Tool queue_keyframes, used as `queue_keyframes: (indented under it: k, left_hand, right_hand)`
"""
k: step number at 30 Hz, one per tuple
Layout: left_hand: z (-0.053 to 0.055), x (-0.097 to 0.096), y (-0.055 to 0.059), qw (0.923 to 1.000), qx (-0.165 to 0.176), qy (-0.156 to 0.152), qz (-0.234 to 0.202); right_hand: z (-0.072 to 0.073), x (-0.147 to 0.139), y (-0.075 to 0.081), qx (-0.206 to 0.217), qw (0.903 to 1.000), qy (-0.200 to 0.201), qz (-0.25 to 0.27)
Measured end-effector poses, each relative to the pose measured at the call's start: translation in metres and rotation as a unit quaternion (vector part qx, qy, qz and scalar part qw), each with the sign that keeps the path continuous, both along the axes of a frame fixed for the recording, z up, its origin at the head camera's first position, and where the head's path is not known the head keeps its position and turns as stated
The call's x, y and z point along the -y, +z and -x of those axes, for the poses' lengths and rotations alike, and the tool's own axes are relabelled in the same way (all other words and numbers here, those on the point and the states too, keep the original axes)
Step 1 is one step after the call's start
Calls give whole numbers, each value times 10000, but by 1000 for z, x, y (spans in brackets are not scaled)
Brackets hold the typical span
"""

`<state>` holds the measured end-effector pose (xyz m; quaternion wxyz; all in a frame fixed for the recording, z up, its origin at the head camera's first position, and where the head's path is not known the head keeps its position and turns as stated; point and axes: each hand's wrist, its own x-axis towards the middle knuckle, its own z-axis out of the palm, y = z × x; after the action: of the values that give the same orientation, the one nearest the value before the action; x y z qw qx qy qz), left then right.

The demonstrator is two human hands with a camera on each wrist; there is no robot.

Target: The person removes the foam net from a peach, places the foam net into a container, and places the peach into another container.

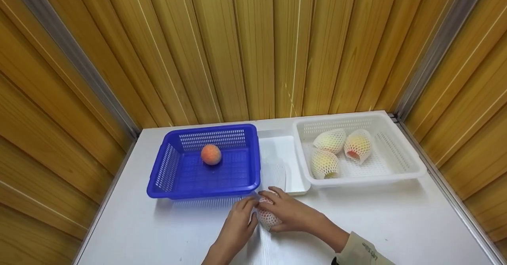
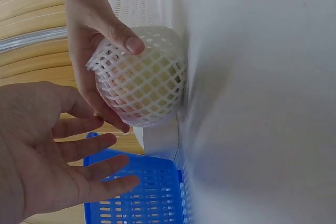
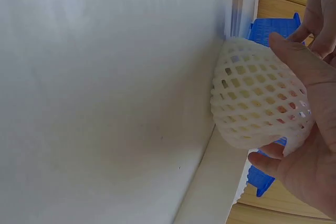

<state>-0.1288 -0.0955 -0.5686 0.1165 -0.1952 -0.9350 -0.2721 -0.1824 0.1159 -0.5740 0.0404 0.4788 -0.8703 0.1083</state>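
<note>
A peach in a white foam net (image 1: 268,218) sits on the table in front of the baskets. My right hand (image 1: 295,213) grips it, thumb on the near side and fingers over the far side. In the left wrist view the net (image 2: 144,80) wraps the fruit, whose yellow and reddish skin shows through the holes. Close by on the left is my left hand (image 1: 237,219), its fingers spread and loosely bent, holding nothing. A bare peach (image 1: 211,155) lies in the blue basket (image 1: 158,170).
At the right, a white basket (image 1: 400,154) holds three netted fruits (image 1: 324,164). Between the baskets stands a shallow white tray (image 1: 291,146) with foam nets (image 1: 274,174) in it. Wood-patterned walls (image 1: 253,51) enclose the white table (image 1: 130,225) at the back and sides.
</note>
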Motion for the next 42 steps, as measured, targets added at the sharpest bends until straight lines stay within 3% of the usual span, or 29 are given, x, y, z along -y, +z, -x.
queue_keyframes:
  k: [6,14,19,25,28,34,37,42]
  left_hand:
    - [-3,4,-1,9997,109,227,-15]
    - [-4,7,-3,9977,470,483,-9]
    - [-6,7,-2,9968,616,506,-52]
    - [-6,7,0,9973,548,456,-161]
    - [-5,7,-1,9979,380,441,-279]
    - [-5,8,-2,9972,385,501,-393]
    - [-4,7,0,9974,363,451,-429]
    - [-2,4,2,9981,-93,323,-521]
  right_hand:
    - [-2,8,-6,-411,9990,148,-55]
    - [-2,14,-10,-496,9980,264,290]
    - [-2,18,-13,-326,9982,84,497]
    - [-3,13,-3,401,9943,-143,982]
    - [-3,7,11,804,9866,-325,1384]
    - [2,-5,40,1437,9627,-806,2148]
    - [7,-10,50,1597,9486,-981,2549]
    - [16,-15,58,1699,9230,-1269,3211]
